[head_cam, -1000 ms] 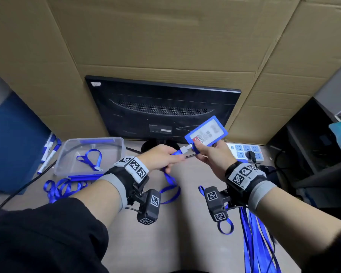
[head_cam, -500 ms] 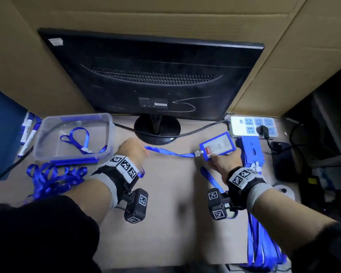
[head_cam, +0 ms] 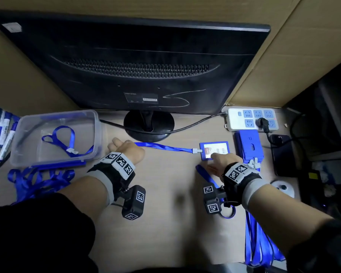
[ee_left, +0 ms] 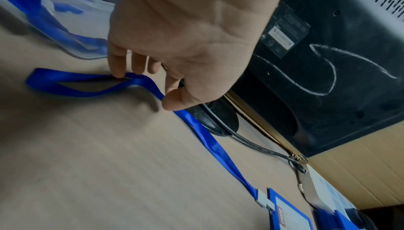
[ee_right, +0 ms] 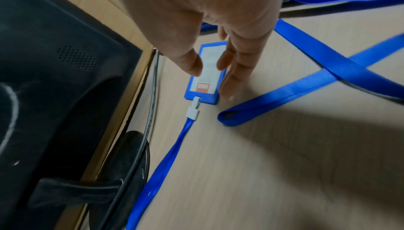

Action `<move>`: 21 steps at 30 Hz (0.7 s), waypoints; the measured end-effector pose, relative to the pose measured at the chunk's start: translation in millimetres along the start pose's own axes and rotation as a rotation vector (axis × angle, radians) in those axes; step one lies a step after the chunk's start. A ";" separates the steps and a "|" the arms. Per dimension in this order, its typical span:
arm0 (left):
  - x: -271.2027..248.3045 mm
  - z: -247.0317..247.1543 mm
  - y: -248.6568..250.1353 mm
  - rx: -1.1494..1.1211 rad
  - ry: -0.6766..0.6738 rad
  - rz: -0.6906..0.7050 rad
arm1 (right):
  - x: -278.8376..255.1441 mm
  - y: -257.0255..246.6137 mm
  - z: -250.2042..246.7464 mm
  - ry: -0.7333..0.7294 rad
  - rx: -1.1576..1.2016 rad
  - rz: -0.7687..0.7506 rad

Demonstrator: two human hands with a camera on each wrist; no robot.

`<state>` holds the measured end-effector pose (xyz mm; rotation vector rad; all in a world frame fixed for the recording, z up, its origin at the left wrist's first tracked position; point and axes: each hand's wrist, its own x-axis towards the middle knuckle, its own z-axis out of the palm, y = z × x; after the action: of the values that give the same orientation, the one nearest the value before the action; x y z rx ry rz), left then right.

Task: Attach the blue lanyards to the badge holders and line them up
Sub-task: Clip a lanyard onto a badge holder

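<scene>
— Left hand [head_cam: 126, 149] first, from the head view: where is it?
— On the pale wooden bench [head_cam: 165, 223] just before the black monitor's round foot [head_cam: 149, 125], at the far end of the flat blue ribbon lanyard [head_cam: 165, 147]. That ribbon runs straight across to a grey plastic clip [head_cam: 196, 150] on the blue rectangular badge holder [head_cam: 214, 150]. The right hand [head_cam: 222, 160] lies on the holder's near edge, fingers out flat.
— And the rest of the stock?
— A stack of blue holders [head_cam: 248, 146] just beside it, a clear plastic tub [head_cam: 55, 136] with one lanyard inside at the left, loose ribbons below it.
— Left wrist view?
— Fingertips [ee_left: 118, 73] and thumb reach down to the ribbon's loop [ee_left: 87, 85]; touching it, but whether pinching or only pressing I cannot tell.
— Right wrist view?
— Fingers [ee_right: 236, 78] spread and straight along the holder's [ee_right: 206, 71] edge, thumb over its card window, nothing gripped. The clip [ee_right: 193, 110] sits hooked in the slot.
— How will it handle?
— Light, I judge. The ribbon is limp and will twist; draw it by its loop end. The holder looks stiff and smooth, likely to slide; steer it flat by its edges, not by the clip.
</scene>
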<state>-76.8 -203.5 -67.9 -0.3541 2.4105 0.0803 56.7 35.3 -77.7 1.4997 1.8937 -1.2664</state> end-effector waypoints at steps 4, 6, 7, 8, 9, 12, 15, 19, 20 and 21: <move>9.1 5.9 2.1 -0.130 -0.073 0.093 | 14.1 -4.2 10.5 0.107 -0.122 -0.135; 11.3 10.2 2.8 -0.106 -0.088 0.097 | 11.1 -7.9 16.9 0.011 -0.304 -0.185; 12.7 13.3 2.6 -0.085 -0.086 0.086 | 8.9 -7.3 19.8 -0.027 -0.388 -0.177; 10.0 14.7 2.4 -0.076 -0.072 0.074 | 5.4 -8.1 21.6 -0.048 -0.470 -0.173; 9.6 15.9 1.8 -0.086 -0.063 0.059 | 9.4 -6.2 24.2 -0.046 -0.504 -0.174; 14.0 16.8 -2.8 -0.121 -0.038 0.015 | 12.2 -5.3 25.1 -0.012 -0.525 -0.156; 23.7 12.5 -11.1 -0.133 -0.019 -0.064 | 19.3 -5.6 17.7 -0.001 -0.485 -0.119; 39.3 12.9 -24.2 -0.180 -0.016 -0.058 | 22.2 -1.1 7.2 0.028 -0.499 -0.163; 38.5 13.9 -24.7 -0.178 0.001 -0.066 | 19.3 -1.6 6.0 0.024 -0.510 -0.156; 37.2 13.6 -23.3 -0.173 0.021 -0.086 | 20.8 0.4 7.2 0.021 -0.513 -0.161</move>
<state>-88.8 -232.5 -101.5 -0.5395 2.4119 0.2483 48.5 40.6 -97.4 1.1118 2.1733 -0.7376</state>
